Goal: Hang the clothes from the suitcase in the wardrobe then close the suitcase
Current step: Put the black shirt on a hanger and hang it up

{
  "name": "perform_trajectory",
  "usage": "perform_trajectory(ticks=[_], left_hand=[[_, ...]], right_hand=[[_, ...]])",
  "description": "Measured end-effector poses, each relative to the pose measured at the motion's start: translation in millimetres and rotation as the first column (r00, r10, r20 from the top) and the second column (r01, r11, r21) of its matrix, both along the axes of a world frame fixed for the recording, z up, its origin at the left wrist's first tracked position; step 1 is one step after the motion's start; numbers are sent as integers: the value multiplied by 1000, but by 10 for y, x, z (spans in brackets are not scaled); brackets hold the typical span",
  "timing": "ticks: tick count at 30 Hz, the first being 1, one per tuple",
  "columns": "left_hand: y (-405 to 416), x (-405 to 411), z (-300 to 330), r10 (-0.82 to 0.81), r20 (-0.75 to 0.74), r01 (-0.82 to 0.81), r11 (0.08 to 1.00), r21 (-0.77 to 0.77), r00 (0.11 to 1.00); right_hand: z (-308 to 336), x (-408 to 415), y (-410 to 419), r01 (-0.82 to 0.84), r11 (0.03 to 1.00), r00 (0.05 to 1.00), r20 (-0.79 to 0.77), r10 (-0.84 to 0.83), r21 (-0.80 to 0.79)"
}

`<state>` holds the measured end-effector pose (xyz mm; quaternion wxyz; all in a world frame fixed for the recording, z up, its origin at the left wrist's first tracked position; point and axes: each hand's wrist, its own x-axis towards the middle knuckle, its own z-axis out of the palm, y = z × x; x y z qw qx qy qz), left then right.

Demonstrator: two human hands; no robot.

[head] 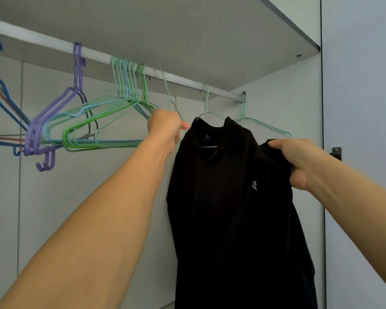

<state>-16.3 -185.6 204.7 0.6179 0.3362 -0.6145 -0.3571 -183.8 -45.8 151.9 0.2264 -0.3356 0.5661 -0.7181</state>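
Hanging from the white wardrobe rail (pixel 54 42), a blue hanger (pixel 0 97) at the far left, then a purple plastic hanger (pixel 77 70) and a tight bunch of green and pale-blue wire hangers (pixel 125 85) crowd the stretch left of the work, their shoulders overlapping and swung out of line; these could snag or be dragged along if anything nearby is tugged sideways. Next comes the left hand (pixel 165 126), fingers curled and closed at the left shoulder of the shirt, just under a thin mint wire hanger (pixel 168 94) whose hook sits tilted on the rail; whether it grips that wire, the cloth, or both I cannot tell, since the fist hides it. A pull from here could, I judge, unseat that tilted hook. The black polo shirt (pixel 227 197) hangs on its own mint hanger (pixel 206 103), hooked over the rail, collar up and body falling straight. The right hand (pixel 299 161) pinches a bunched fold of the shirt's right shoulder and sleeve, drawing it outward. If that shoulder is not seated on the wire, the shirt may slide off and drop, or a hard tug may tip the hanger off the rail. A further mint hanger (pixel 263 126) hangs bare behind it, close enough to tangle. The suitcase is not in view.
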Motion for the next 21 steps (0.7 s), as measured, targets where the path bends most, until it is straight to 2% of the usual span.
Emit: perform_trajectory(ticks=[1,2,3,5,8,14,17,21], left_hand=[[25,-21,-9,-78,-163,81,997,11,984],[62,-42,-19,-147,-265,153,988,3,953],[94,-84,-36,-228,-318,235,972,-17,920],[207,-148,-47,-400,-333,407,912,-51,854],[395,-271,-72,-563,-293,584,812,-20,773],[859,-608,-355,-680,-149,694,714,90,718],[1027,-852,-642,-677,-99,683,712,160,729],[1172,-1185,-1031,-654,89,628,749,210,751]], right_hand=[[-8,-8,25,-6,1000,1000,0,6,1],[-12,-16,52,-15,1000,1000,-2,15,3],[-27,-29,92,-28,1000,1000,-3,28,5],[-46,-49,154,-55,999,998,-8,55,3],[-79,-111,263,-85,996,996,-8,85,-12],[-157,-225,530,-152,988,986,-70,153,15],[-253,-277,718,-129,987,980,-139,141,96],[-373,-398,999,-15,981,966,-251,65,194]])
